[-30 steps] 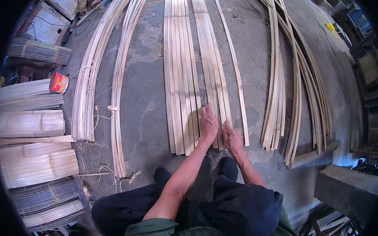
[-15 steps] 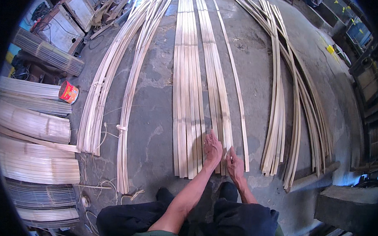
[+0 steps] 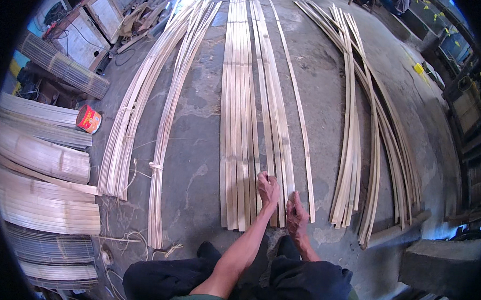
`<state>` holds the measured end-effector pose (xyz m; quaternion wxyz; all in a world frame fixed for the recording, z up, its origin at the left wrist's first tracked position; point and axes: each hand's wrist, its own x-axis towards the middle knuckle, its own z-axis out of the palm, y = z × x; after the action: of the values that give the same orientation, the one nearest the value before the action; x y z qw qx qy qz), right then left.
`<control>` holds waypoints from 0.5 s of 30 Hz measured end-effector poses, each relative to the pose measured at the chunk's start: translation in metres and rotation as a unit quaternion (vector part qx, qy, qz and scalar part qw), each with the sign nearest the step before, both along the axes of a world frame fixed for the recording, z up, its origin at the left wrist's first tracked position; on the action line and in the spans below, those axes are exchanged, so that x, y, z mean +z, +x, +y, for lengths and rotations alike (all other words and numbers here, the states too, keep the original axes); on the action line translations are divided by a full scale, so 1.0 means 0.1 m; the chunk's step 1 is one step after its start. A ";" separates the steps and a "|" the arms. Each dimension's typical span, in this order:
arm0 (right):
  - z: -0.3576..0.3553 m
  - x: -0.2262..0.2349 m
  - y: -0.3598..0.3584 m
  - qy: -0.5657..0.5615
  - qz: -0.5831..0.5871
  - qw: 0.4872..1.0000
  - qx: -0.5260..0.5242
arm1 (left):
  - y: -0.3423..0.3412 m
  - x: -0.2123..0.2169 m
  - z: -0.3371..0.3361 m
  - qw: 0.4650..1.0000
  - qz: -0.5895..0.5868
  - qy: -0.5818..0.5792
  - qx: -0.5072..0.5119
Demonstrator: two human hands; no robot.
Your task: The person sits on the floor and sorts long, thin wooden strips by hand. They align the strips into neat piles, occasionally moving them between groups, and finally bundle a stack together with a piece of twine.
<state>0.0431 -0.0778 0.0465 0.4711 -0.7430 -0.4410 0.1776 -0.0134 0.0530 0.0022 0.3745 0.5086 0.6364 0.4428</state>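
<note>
Long, pale bamboo strips lie lengthwise on the floor before me. A wide set of strips (image 3: 237, 112) lies side by side, with a narrower group of strips (image 3: 274, 114) at its right. My left hand (image 3: 268, 190) is closed at the near part of the narrower group, its fingers curled at a strip along its left edge. My right hand (image 3: 298, 214) rests against the group's right side near its end, fingers stretched forward along the edge. Part of the strip ends is hidden beneath my hands. A single strip (image 3: 301, 118) lies apart, farther right.
Bundled strips (image 3: 132, 105) and a thinner tied bundle (image 3: 166, 130) lie to the left. Loose, crossing strips (image 3: 350, 133) spread at the right. Stacked slatted pieces (image 3: 45, 195) and a red tub (image 3: 89, 119) stand at the far left. A concrete block (image 3: 442, 260) sits at right.
My left hand has drawn slightly nearer, and its fingers have curled from extended to closed. The right hand has shifted a little toward me. The narrower strips lie nearly the same.
</note>
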 end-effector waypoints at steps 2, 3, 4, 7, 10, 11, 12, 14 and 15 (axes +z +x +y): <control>0.04 0.04 -0.01 -0.012 0.016 1.000 -0.007 | 0.05 0.07 0.03 1.000 0.001 0.011 -0.011; 0.08 0.05 -0.03 -0.013 0.032 0.999 -0.011 | 0.06 0.10 0.05 1.000 0.003 0.017 -0.015; 0.12 0.06 -0.04 -0.015 0.048 0.999 -0.016 | 0.07 0.13 0.06 0.999 -0.001 0.020 -0.024; 0.33 0.22 -0.24 -0.105 0.093 0.990 0.015 | -0.18 -0.03 0.20 0.996 0.076 0.045 0.010; 0.31 0.06 -0.19 -0.091 0.102 0.991 -0.003 | -0.13 0.01 0.12 0.998 0.056 0.034 -0.015; 0.30 0.03 -0.19 -0.089 0.108 0.990 -0.007 | -0.12 0.01 0.11 0.998 0.054 0.024 -0.023; 0.26 0.00 -0.20 -0.096 0.120 0.988 -0.003 | -0.13 0.02 0.08 0.998 0.050 0.009 -0.023; 0.18 -0.05 -0.24 -0.111 0.144 0.983 0.005 | -0.14 0.04 0.04 0.999 0.043 -0.022 -0.021; 0.16 -0.08 -0.26 -0.097 0.146 0.984 0.002 | -0.16 0.04 0.03 0.998 0.048 -0.016 -0.023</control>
<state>0.0168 -0.0619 0.0384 0.4553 -0.7505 -0.3497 0.3272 -0.0289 0.0564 0.0066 0.3622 0.5375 0.6488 0.3987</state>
